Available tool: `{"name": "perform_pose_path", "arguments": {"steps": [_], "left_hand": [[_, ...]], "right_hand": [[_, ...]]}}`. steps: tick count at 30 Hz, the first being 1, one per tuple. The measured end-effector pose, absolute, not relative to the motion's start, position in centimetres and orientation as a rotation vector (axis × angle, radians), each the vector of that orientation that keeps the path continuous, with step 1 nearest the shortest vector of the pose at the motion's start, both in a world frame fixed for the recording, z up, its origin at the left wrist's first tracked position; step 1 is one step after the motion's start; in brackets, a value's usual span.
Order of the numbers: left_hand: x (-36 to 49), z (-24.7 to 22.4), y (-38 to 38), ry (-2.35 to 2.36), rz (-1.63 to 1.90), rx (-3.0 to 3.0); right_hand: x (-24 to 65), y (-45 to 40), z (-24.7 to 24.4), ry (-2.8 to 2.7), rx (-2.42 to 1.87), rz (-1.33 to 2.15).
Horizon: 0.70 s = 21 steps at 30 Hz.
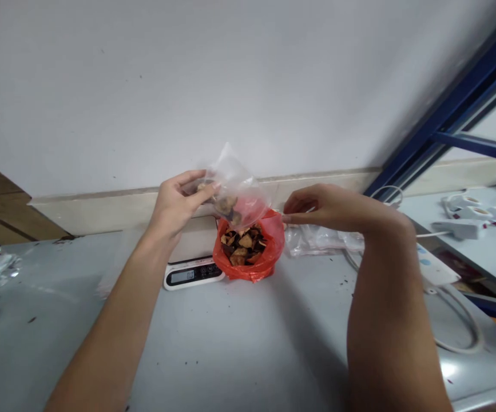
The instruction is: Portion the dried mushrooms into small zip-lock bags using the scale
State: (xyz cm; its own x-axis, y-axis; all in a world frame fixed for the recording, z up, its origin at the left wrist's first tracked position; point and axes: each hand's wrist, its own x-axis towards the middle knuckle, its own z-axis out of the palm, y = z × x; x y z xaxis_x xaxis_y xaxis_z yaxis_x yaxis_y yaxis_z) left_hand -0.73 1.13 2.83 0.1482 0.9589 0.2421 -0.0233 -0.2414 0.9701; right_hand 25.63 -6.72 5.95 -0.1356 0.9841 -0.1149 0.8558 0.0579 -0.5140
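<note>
My left hand (183, 200) is closed on a clear plastic bag (241, 180) with several brown dried slices (225, 205) inside. This bag is tilted above a red plastic bag (226, 264), which stands with its mouth wide and holds many dark and tan dried pieces (243, 247). My right hand (312, 206) has its fingertips pinched at the right rim of the red bag. Beside the red bag, to the left, lies a white digital scale (194, 274) reading 0.0, with its plate partly hidden behind my left wrist and the bags.
Flat clear plastic bags (316, 239) lie behind my right wrist. A white power strip (439, 266) and its cable are at the right, near a blue metal frame (419, 143). A shiny clear plastic item (3, 272) rests at the far left. A wall closes off the grey tabletop (226, 349).
</note>
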Motion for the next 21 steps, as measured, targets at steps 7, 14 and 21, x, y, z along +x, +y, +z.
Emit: {"name": "perform_pose_path", "arguments": {"steps": [7,14,21], "left_hand": [[0.7,2.9,-0.2,0.868,1.232,1.847],[0.8,3.1,-0.4,0.659,1.27,1.881],[-0.7,3.5,-0.3,0.775,1.047,1.831]], "right_hand": [[23.9,-5.6,5.5,-1.988,-1.844,0.568],[23.2,-5.1,5.3,-2.044,-1.692,0.574],[24.4,-5.4,5.1,-1.903,-1.511,0.675]]}}
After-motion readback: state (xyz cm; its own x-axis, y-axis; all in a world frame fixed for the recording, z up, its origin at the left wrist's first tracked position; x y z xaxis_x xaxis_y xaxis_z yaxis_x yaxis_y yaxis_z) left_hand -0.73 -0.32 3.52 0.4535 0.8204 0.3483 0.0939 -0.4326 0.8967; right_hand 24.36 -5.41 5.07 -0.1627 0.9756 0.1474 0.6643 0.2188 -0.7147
